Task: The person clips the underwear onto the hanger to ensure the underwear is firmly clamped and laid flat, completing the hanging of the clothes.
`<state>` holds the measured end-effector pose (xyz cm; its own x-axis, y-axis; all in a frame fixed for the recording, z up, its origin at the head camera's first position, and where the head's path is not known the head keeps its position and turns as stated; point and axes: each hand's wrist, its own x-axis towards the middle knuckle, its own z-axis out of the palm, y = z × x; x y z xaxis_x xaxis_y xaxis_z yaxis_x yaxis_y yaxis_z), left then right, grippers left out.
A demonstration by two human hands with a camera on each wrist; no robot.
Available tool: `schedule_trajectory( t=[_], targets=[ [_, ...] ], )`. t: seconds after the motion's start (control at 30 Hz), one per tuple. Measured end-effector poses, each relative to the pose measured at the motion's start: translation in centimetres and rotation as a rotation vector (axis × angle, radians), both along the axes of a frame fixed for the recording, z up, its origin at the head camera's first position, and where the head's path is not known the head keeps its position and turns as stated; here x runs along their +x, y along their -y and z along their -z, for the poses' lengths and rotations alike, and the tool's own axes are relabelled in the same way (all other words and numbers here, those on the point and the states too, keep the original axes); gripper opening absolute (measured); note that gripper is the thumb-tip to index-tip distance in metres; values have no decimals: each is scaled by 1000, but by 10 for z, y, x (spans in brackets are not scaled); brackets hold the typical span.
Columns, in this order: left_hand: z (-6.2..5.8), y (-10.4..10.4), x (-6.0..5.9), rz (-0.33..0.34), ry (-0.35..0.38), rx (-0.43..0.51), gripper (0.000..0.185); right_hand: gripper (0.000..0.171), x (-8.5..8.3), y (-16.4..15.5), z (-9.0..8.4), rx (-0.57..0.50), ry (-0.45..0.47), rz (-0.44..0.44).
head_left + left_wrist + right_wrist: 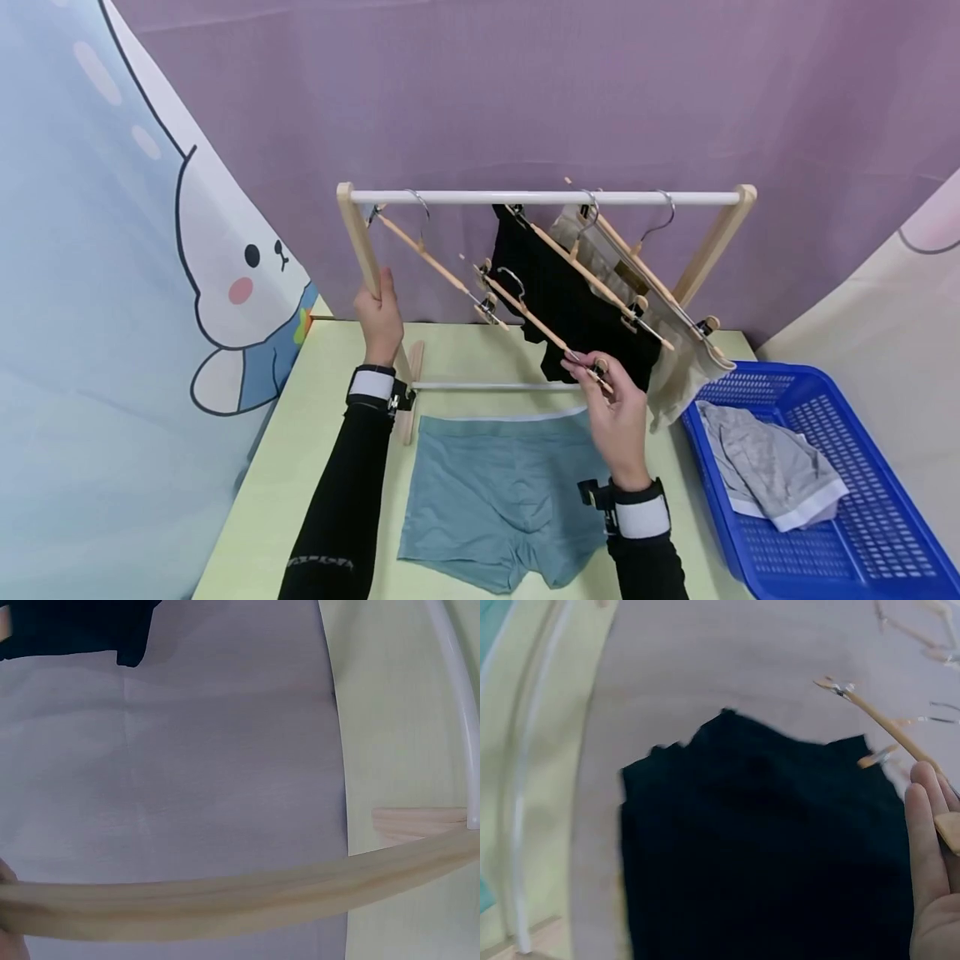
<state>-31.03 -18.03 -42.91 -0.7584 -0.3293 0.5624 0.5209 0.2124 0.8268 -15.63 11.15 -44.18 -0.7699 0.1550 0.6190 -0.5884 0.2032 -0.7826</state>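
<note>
Wooden rack [358,242] stands at mid-frame on the desk [315,433]; the left hand [380,317] curls its fingers round the rack's left post. Right hand [617,412], lower centre, pinches the near end of an empty clip hanger [540,325] before black shorts [570,304]. Teal shorts [495,492] lie flat below; white sleeve lettering is too small to read.
</note>
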Motion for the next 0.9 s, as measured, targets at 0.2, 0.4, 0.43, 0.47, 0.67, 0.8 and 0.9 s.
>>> schedule_trajectory(
  t=[0.2,0.4,0.43,0.47,0.67,0.8,0.9],
  targets=[
    [16,8,-16,60,35,-6,40,15,5,-17,23,-11,122,-40],
    [19,15,-15,94,84,-72,44,17,8,-28,40,21,229,-31],
    [20,17,-14,87,101,-106,44,17,7,-29,42,32,240,-23],
    [21,19,-12,85,120,-137,45,17,7,-31,44,45,250,-21],
    [57,26,15,17,211,-233,60,17,6,-36,58,64,309,-5],
    [89,16,44,-71,191,-292,59,16,6,-37,66,61,354,-19],
    [110,2,70,-111,200,-382,55,17,4,-38,71,44,357,-47]
  ],
)
